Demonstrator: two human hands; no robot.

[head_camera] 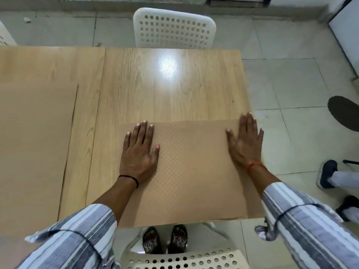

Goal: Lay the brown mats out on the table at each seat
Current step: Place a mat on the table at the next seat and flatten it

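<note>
A brown textured mat (pixel 192 171) lies flat on the wooden table (pixel 165 88) at the near right seat, its right and near edges about level with the table's edges. My left hand (pixel 139 152) rests flat on the mat's left part, fingers straight and spread. My right hand (pixel 244 140) lies flat on the mat's right edge, fingertips reaching past its far corner. A second brown mat (pixel 33 152) lies on the table at the left, cut off by the frame.
A white perforated chair (pixel 174 28) stands at the table's far side. Another perforated chair (pixel 186 259) is just in front of my feet. On the tiled floor to the right are another person's feet (pixel 328 173) and a dark round mat (pixel 343 113).
</note>
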